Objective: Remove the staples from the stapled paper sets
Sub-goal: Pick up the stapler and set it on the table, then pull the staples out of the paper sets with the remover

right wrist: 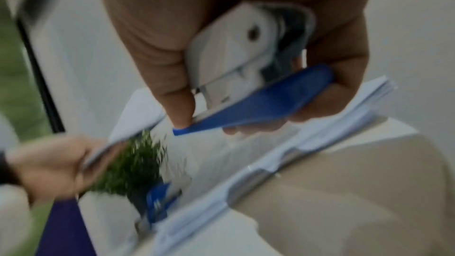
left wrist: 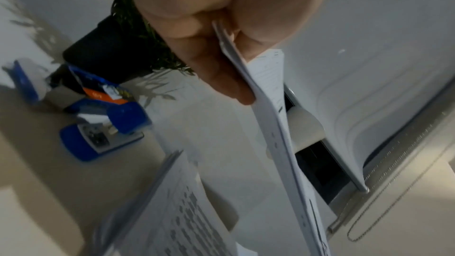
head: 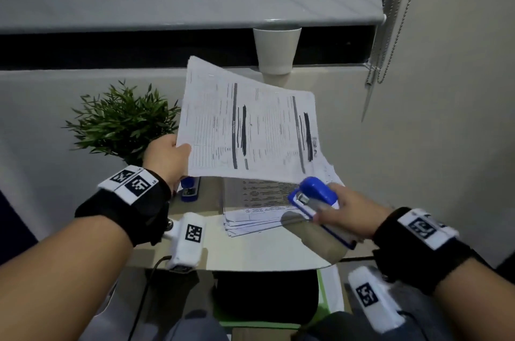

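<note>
Your left hand (head: 166, 158) lifts a paper set (head: 248, 123) above the counter (head: 250, 251); your right hand (head: 348, 215) holds a blue stapler (head: 315, 198).
Left fingers pinch its corner; right fingers wrap the stapler over the paper stack (head: 256, 209). No staple can be made out; a second stapler (head: 190, 189) is half hidden; the right wrist view is blurred.

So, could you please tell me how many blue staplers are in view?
2. One stapler is held in the right hand over the paper stack; the other stands on the table near the plant. More may be hidden.
</note>
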### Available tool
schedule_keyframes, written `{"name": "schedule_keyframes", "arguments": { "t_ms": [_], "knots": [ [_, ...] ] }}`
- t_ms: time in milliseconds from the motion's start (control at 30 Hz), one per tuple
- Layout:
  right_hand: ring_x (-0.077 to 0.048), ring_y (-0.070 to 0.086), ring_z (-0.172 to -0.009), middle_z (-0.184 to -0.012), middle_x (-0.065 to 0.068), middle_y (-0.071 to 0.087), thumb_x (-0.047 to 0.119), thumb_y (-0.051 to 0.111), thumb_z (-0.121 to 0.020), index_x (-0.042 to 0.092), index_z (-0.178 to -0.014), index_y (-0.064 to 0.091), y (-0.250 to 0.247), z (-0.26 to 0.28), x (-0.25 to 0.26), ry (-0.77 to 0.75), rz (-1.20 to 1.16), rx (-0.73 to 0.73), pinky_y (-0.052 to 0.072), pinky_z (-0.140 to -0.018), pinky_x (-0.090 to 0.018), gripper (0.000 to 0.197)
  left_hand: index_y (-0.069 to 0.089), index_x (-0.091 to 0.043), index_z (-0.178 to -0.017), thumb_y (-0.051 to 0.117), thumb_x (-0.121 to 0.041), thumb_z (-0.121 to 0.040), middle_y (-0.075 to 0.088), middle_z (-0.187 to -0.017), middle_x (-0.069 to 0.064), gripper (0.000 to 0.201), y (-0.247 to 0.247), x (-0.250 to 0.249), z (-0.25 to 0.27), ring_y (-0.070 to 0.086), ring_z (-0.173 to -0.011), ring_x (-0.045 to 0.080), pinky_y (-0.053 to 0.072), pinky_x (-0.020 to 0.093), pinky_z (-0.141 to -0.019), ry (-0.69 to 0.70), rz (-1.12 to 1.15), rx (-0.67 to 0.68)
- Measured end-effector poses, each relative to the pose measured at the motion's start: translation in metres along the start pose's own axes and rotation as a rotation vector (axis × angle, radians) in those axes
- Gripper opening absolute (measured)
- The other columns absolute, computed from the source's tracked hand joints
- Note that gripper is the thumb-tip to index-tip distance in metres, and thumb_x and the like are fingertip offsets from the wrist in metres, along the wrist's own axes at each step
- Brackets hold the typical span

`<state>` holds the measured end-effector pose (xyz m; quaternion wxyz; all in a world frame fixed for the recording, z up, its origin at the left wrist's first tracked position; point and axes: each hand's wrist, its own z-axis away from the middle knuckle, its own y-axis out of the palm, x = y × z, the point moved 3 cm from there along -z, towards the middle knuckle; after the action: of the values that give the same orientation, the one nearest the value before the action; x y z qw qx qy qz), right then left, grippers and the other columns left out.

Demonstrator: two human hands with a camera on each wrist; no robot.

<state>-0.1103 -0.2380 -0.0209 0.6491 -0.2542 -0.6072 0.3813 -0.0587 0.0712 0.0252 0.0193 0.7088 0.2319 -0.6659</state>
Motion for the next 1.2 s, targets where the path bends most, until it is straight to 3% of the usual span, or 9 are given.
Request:
{"name": "schedule_keyframes", "arguments": {
  "t_ms": [100, 167, 267, 367, 533, 633, 800, 967, 1200],
  "knots": [
    [-0.01, 0.053, -0.045, -0.074, -0.007, 0.057, 0.032, 0.062, -0.059, 0.015, -0.108, 0.052, -0.028, 0.008, 0.005, 0.076, -0.543, -0.058, 0.036, -0.038, -0.018, 0.053, 0.067, -0.013, -0.085, 0.051, -0.015, -0.088, 0.07, -0.092, 0.008, 0.016, -0.001, -0.009, 0.005, 0.066, -0.086, 0.031, 0.055, 0.049, -0.079, 0.087, -0.141, -0.04],
    [-0.015, 0.053, -0.046, -0.077, -0.01, 0.054, 0.027, 0.055, -0.055, 0.013, -0.111, 0.049, -0.043, 0.012, 0.014, 0.103, -0.778, -0.035, 0.04, -0.041, -0.021, 0.058, 0.066, -0.008, -0.081, 0.058, -0.019, -0.086, 0.069, -0.089, 0.015, 0.015, 0.002, -0.019, 0.006, 0.064, -0.084, 0.035, 0.053, 0.046, -0.076, 0.131, -0.154, -0.05],
    [-0.02, 0.055, -0.055, -0.089, -0.011, 0.053, 0.03, 0.07, -0.071, 0.02, -0.119, 0.046, -0.069, 0.02, 0.031, 0.03, -0.629, -0.031, 0.045, -0.044, -0.028, 0.055, 0.067, -0.013, -0.074, 0.064, -0.021, -0.084, 0.069, -0.084, 0.014, 0.014, 0.006, -0.045, 0.01, 0.064, -0.077, 0.033, 0.054, 0.041, -0.074, 0.217, -0.128, -0.038],
    [-0.023, 0.048, -0.059, -0.083, -0.009, 0.054, 0.027, 0.062, -0.088, 0.022, -0.121, 0.041, -0.097, 0.023, 0.046, -0.109, -0.438, -0.187, 0.042, -0.039, -0.026, 0.039, 0.065, -0.023, -0.065, 0.066, -0.025, -0.083, 0.065, -0.071, 0.002, 0.018, 0.002, -0.077, 0.011, 0.06, -0.068, 0.024, 0.051, 0.035, -0.071, 0.291, -0.08, -0.059],
    [-0.004, 0.048, -0.042, -0.074, -0.005, 0.054, 0.03, 0.082, -0.046, 0.025, -0.104, 0.046, -0.128, 0.025, 0.067, -0.274, -0.569, -0.465, 0.035, -0.036, -0.015, 0.068, 0.07, -0.03, -0.08, 0.069, -0.027, -0.081, 0.064, -0.077, -0.017, 0.003, -0.01, -0.125, 0.019, 0.059, -0.078, 0.004, 0.044, 0.023, -0.078, 0.467, -0.151, -0.02],
    [-0.011, 0.05, -0.052, -0.076, -0.005, 0.054, 0.035, 0.083, -0.03, 0.031, -0.089, 0.042, -0.135, 0.026, 0.079, -0.321, -0.597, -0.548, 0.037, -0.042, -0.015, 0.072, 0.069, -0.031, -0.079, 0.071, -0.026, -0.08, 0.063, -0.075, -0.017, 0.005, -0.011, -0.139, 0.026, 0.056, -0.072, -0.003, 0.042, 0.016, -0.07, 0.499, -0.287, 0.051],
    [-0.02, 0.06, -0.076, -0.098, -0.007, 0.053, 0.012, 0.087, -0.057, 0.031, -0.086, 0.038, -0.136, 0.024, 0.094, -0.32, -0.609, -0.488, 0.057, -0.06, -0.039, 0.06, 0.072, -0.025, -0.083, 0.072, -0.022, -0.079, 0.067, -0.077, -0.01, 0.005, -0.014, -0.141, 0.029, 0.059, -0.073, 0.001, 0.042, 0.019, -0.075, 0.462, -0.366, 0.127],
    [-0.019, 0.062, -0.074, -0.094, -0.008, 0.054, 0.005, 0.082, -0.063, 0.022, -0.085, 0.043, -0.138, 0.019, 0.096, -0.343, -0.709, -0.511, 0.056, -0.056, -0.025, 0.049, 0.072, -0.023, -0.082, 0.071, -0.018, -0.081, 0.07, -0.081, -0.006, 0.005, -0.009, -0.123, 0.033, 0.063, -0.078, 0.007, 0.049, 0.021, -0.074, 0.404, -0.384, 0.26],
    [-0.016, 0.056, -0.076, -0.082, 0.002, 0.058, 0.001, 0.082, -0.062, 0.024, -0.089, 0.05, -0.127, 0.011, 0.09, -0.295, -0.867, -0.575, 0.044, -0.067, -0.027, 0.048, 0.07, -0.027, -0.074, 0.071, -0.017, -0.079, 0.07, -0.077, -0.008, 0.012, 0.015, -0.087, 0.05, 0.064, -0.075, 0.006, 0.047, 0.022, -0.071, 0.352, -0.325, 0.359]
  ]
}}
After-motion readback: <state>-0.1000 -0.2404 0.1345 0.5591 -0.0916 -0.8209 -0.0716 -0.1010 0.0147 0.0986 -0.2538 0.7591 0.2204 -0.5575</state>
